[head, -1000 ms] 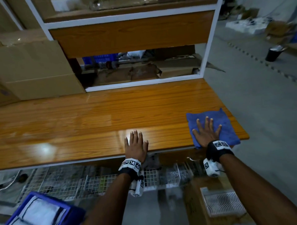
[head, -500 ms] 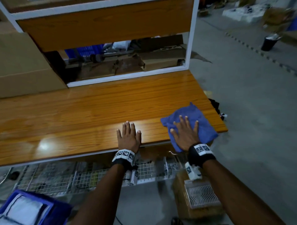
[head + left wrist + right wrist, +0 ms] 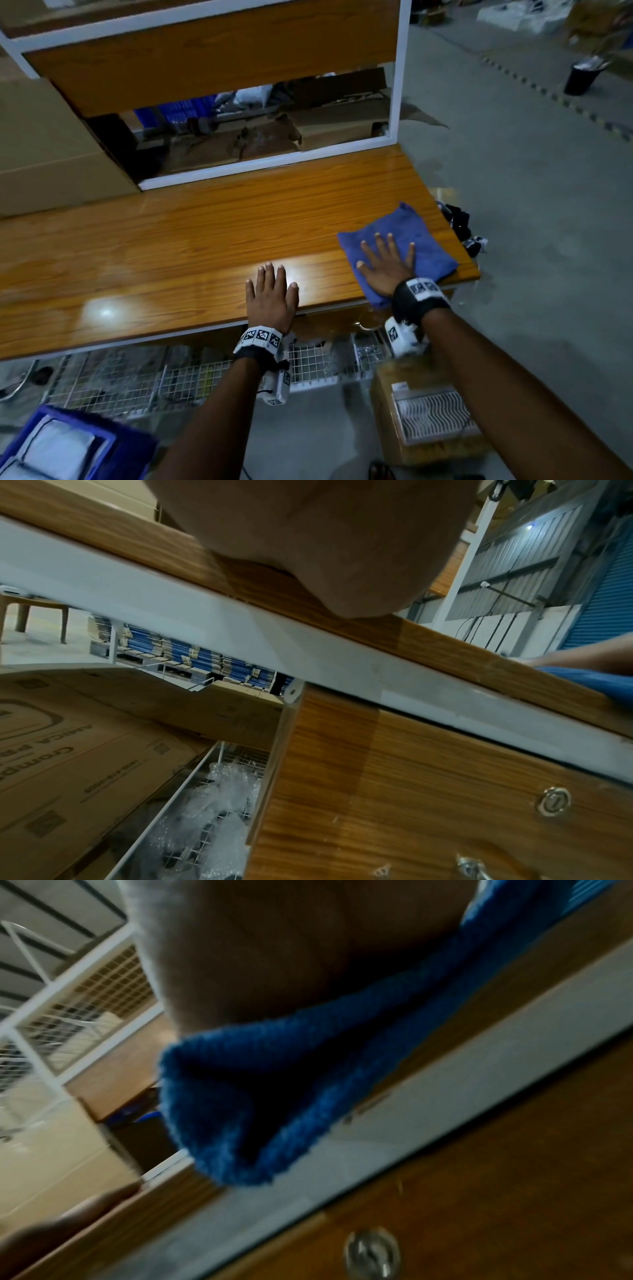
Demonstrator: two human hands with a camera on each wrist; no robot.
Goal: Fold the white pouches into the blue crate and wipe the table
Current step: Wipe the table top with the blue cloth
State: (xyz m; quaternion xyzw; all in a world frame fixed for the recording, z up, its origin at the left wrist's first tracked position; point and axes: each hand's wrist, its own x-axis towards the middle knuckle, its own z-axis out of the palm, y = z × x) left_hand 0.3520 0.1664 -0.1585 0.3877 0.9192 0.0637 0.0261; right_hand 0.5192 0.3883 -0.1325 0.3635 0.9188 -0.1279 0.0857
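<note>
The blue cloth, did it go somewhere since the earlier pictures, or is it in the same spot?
The right hand slid the blue cloth sideways along the front of the table, toward the left hand, then partway back toward the right end. Its near corner hangs over the front edge. Nothing was picked up or let go. Both hands stay flat, and the left hand stays planted on the bare wood.

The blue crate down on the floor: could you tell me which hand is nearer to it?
Left. The left hand rests flat on the table, above the blue crate; the right hand presses the blue cloth farther right.
</note>
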